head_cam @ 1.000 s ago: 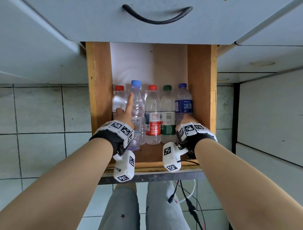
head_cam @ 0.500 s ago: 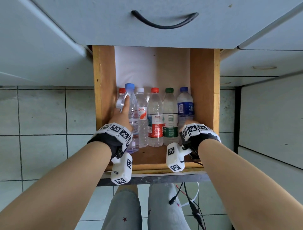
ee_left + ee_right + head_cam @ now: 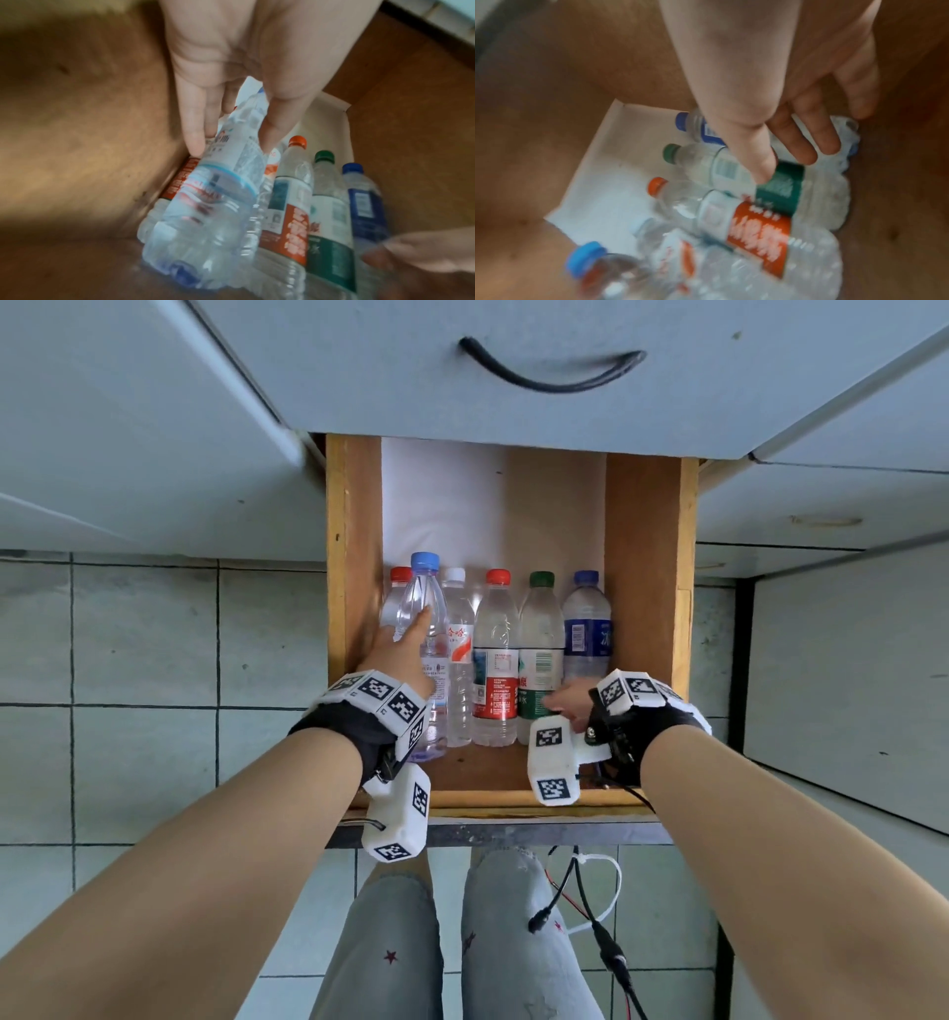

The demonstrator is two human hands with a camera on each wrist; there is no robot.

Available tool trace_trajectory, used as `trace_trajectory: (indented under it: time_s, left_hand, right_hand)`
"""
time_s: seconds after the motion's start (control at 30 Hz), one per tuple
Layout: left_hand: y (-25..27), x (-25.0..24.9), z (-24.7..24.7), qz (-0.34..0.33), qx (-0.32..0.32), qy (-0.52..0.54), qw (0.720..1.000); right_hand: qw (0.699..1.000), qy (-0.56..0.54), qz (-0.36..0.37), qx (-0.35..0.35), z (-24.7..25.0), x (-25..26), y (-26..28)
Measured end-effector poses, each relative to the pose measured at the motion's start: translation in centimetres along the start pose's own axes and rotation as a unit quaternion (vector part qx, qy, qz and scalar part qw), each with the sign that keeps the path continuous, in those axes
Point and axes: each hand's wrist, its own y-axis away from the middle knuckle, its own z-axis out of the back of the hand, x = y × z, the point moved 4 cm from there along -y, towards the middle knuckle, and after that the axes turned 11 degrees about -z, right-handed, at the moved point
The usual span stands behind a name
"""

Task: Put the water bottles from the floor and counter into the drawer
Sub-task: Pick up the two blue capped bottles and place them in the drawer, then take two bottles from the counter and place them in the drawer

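Note:
An open wooden drawer (image 3: 354, 557) holds several water bottles lying side by side, caps pointing away from me. My left hand (image 3: 405, 644) grips the clear blue-capped bottle (image 3: 423, 603) at the left, tilted over a red-capped bottle (image 3: 395, 595); in the left wrist view the thumb and fingers (image 3: 195, 132) pinch its body (image 3: 213, 203). Beside it lie a white-capped (image 3: 458, 629), a red-labelled (image 3: 495, 660), a green-labelled (image 3: 539, 634) and a dark-blue-labelled bottle (image 3: 587, 629). My right hand (image 3: 570, 701) hovers over the last two with straight fingers, its thumb (image 3: 757, 162) touching the green label (image 3: 780, 188).
A grey drawer front with a black handle (image 3: 549, 372) hangs above. White paper (image 3: 436, 505) lines the drawer's back. Grey cabinet fronts (image 3: 847, 660) stand at the right, tiled floor (image 3: 144, 660) at the left. Cables (image 3: 590, 906) dangle by my knees.
My left hand has carried the blue-capped bottle left, over the red-capped one, uncovering a white-capped bottle. My right hand has slid back off the dark-blue-labelled bottle toward the green one's base.

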Motion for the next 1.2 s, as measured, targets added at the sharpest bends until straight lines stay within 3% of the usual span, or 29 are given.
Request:
trace_trajectory:
  time_s: [0.13, 0.3, 0.5, 0.6, 0.7, 0.83, 0.93, 1.07, 1.13, 1.2]
  left_hand:
    - [3.8, -3.0, 3.7, -0.048, -0.034, 0.130, 0.990]
    - [10.0, -7.6, 11.8, -0.105, -0.094, 0.357, 0.923]
    - [19.6, -11.1, 22.4, -0.194, -0.154, 0.448, 0.859]
    - [23.0, -12.0, 27.2, -0.240, -0.206, 0.452, 0.834]
    - [24.5, -12.1, 31.4, -0.234, -0.309, 0.486, 0.783]
    - [25.1, -11.7, 36.8, -0.233, -0.475, 0.506, 0.682]
    - [24.5, -12.6, 40.0, -0.262, -0.500, 0.426, 0.707]
    - [22.8, -13.9, 42.2, -0.297, -0.490, 0.368, 0.732]
    - [22.0, -13.5, 42.6, -0.268, -0.519, 0.338, 0.738]
    - [21.8, -13.2, 42.6, -0.211, -0.547, 0.274, 0.762]
  right_hand:
    - [0.991, -0.077, 0.102, -0.026, -1.2, 4.9, 6.9]
    - [0.957, -0.141, 0.242, -0.071, -2.3, 9.4, 19.1]
    - [0.908, -0.191, 0.355, -0.115, -1.8, 11.9, 34.0]
    - [0.860, -0.233, 0.423, -0.166, -0.5, 13.0, 39.8]
    - [0.815, -0.260, 0.466, -0.224, 0.7, 14.2, 43.8]
    - [0.768, -0.235, 0.536, -0.260, 1.4, 16.8, 47.7]
    - [0.761, -0.187, 0.568, -0.250, 1.6, 18.7, 49.1]
    - [0.781, -0.159, 0.560, -0.228, 1.2, 20.2, 48.8]
    - [0.781, -0.162, 0.558, -0.228, 1.1, 20.3, 48.4]
    - [0.777, -0.163, 0.562, -0.232, 1.2, 20.3, 48.2]
